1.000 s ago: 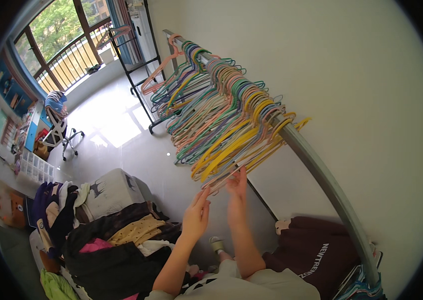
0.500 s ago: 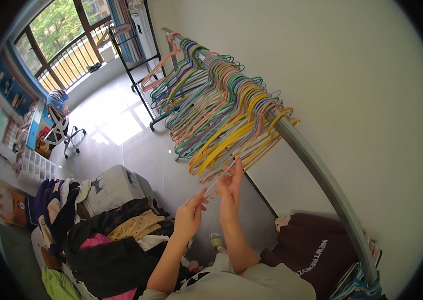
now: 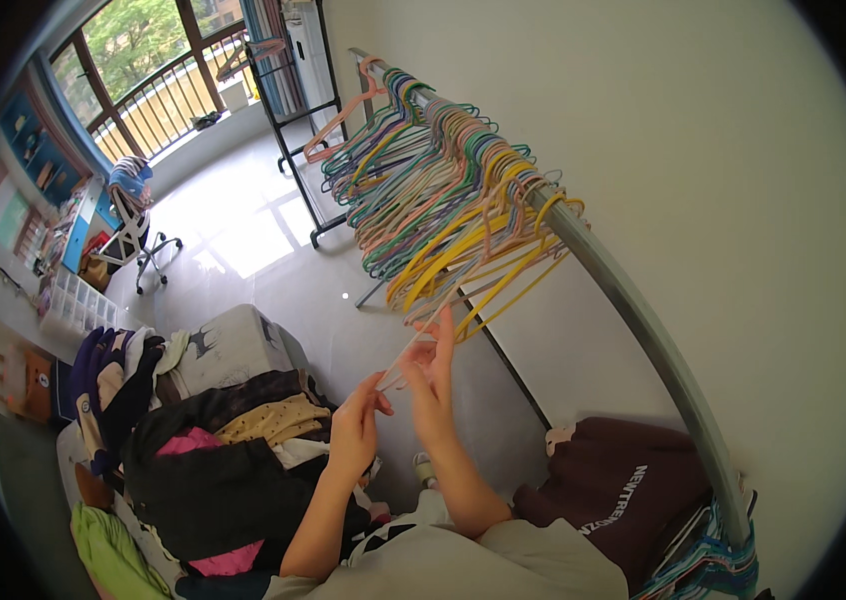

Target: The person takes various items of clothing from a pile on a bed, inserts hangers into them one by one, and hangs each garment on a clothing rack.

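Observation:
A pale pinkish clothes hanger (image 3: pixel 403 362), thin and slanting, spans the space between my two hands. My left hand (image 3: pixel 354 425) is closed around its lower end. My right hand (image 3: pixel 430 385) grips it farther up, with the index finger stretched along it toward the row of hangers. Just beyond my fingertips, many coloured hangers (image 3: pixel 423 225) in yellow, green, pink and blue crowd together on a grey metal rail (image 3: pixel 633 330). The thin hanger overlaps the lowest ones, and I cannot tell whether it touches them.
Dark, pink and tan clothes (image 3: pixel 213 490) lie heaped at the left, beside a grey fabric box (image 3: pixel 233 350). At the right, a dark maroon garment (image 3: pixel 613 480) lies below the rail, near more blue hangers (image 3: pixel 708 560). A black rack (image 3: pixel 308 130) and an office chair (image 3: pixel 138 230) stand farther off.
My view has shifted slightly. Both hands have moved a little to the left with the hanger between them, away from the rail. The grip looks much the same.

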Available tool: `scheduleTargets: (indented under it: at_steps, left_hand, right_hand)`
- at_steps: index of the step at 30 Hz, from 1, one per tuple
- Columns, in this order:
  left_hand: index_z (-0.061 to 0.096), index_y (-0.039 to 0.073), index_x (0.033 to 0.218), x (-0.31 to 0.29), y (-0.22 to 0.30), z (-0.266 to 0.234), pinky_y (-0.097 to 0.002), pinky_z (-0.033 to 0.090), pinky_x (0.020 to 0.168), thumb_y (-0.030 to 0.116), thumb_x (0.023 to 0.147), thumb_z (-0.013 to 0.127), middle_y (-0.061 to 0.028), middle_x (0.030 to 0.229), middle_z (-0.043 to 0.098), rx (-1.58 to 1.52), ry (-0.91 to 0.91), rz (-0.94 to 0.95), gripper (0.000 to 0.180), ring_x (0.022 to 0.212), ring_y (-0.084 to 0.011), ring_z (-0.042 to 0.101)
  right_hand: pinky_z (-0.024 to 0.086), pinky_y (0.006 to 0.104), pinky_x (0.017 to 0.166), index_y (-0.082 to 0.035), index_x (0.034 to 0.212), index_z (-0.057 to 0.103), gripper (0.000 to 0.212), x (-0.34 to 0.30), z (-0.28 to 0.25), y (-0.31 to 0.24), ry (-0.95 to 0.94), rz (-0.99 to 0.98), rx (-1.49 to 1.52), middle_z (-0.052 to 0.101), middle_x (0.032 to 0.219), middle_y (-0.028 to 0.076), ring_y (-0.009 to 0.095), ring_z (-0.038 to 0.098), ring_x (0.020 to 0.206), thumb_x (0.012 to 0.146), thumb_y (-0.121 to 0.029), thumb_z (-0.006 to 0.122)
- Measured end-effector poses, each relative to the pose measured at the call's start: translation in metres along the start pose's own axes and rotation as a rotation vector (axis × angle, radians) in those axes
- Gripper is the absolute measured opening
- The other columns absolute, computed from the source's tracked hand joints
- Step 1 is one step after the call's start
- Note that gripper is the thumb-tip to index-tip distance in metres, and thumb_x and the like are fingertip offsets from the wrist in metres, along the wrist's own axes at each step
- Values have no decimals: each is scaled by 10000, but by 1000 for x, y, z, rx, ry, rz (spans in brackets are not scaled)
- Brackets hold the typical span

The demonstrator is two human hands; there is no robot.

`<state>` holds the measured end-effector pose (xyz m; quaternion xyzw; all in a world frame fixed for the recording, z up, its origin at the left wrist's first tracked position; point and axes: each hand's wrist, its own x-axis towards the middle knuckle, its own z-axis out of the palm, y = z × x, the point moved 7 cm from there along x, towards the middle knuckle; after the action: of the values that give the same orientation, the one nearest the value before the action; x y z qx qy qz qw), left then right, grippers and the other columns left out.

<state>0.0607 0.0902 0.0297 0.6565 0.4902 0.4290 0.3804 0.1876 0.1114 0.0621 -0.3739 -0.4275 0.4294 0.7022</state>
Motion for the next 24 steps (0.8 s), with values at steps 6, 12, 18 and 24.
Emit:
scheduleTargets:
  at_steps: [6, 12, 18, 24]
  left_hand:
    - [527, 24, 1197, -41, 1, -20, -243, 426, 575, 6, 906, 407, -71, 654, 511, 8, 76, -76, 316, 583, -114, 493]
    - [540, 15, 1199, -95, -7, -40, -228, 409, 550, 60, 932, 417, -30, 585, 468, -73, 187, -124, 298, 530, -83, 450]
    - [535, 8, 1202, -143, 1, -39, -215, 408, 533, 98, 941, 421, -15, 580, 471, -130, 187, -118, 299, 514, -69, 436]
    - [609, 66, 1113, -198, -6, -22, -215, 305, 441, 168, 942, 441, 30, 509, 385, -222, 62, -285, 261, 461, -46, 351]
  right_hand:
    - [380, 257, 816, -29, 1427, 124, 725, -31, 16, -11, -89, -11, 16, 377, 1215, 110, 140, 392, 896, 813, -6, 509]
    - [386, 244, 818, -26, 1427, 139, 730, -72, 39, -17, -192, 23, 72, 393, 1207, 99, 118, 415, 876, 816, -15, 536]
    - [380, 240, 816, -23, 1416, 190, 713, -114, 48, -31, -274, 74, 55, 425, 1183, 99, 110, 412, 856, 803, -2, 552]
    - [365, 246, 814, -28, 1369, 316, 605, -140, 45, -48, -282, -52, -54, 489, 1104, 70, 107, 409, 848, 810, -18, 545]
